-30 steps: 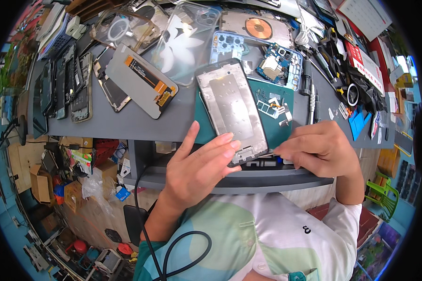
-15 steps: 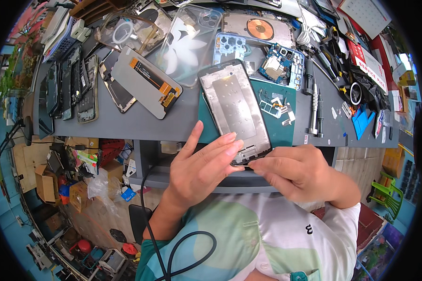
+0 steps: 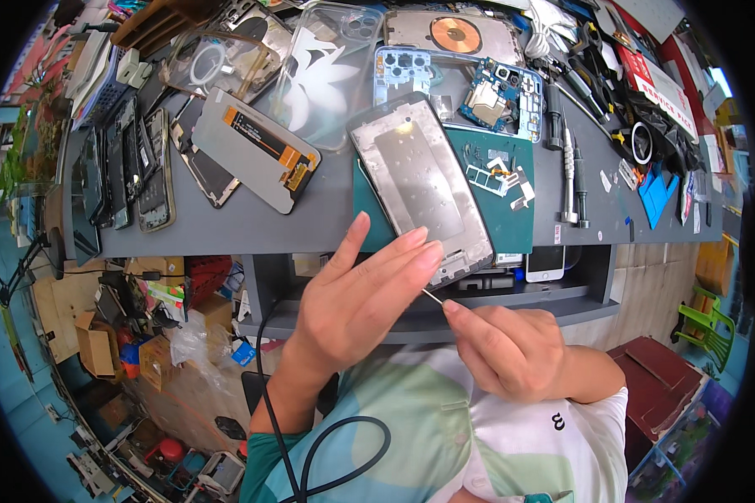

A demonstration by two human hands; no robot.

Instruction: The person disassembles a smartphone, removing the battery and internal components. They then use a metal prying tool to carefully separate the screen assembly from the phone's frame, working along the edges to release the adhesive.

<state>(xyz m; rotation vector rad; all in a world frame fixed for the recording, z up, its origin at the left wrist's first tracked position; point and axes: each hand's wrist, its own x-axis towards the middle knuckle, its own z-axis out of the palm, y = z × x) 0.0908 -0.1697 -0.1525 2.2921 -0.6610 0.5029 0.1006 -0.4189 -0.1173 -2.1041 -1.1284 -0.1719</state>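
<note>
A bare phone mid-frame (image 3: 432,180), silver inside with a dark rim, lies tilted over the green mat, its lower end reaching past the desk edge. My left hand (image 3: 356,285) holds that lower end, fingers stretched across its face; the thumb's grip underneath is hidden. Between the fingertips of my right hand (image 3: 512,344) is a thin metal rod-like tool (image 3: 432,296), whose tip goes toward the frame's bottom edge beside my left fingers. Whether the tip touches the frame I cannot tell.
On the green mat (image 3: 499,226) lie small metal phone parts (image 3: 499,178). A detached screen (image 3: 256,151) and several opened phones (image 3: 155,172) sit left. Behind are a blue phone housing with a circuit board (image 3: 492,96); screwdrivers (image 3: 569,180) stand right. A white phone (image 3: 545,264) rests below the desktop.
My right hand has drawn down away from the frame's bottom edge, so more of the thin tool shows. My left hand stays on the frame. The view has shifted slightly.
</note>
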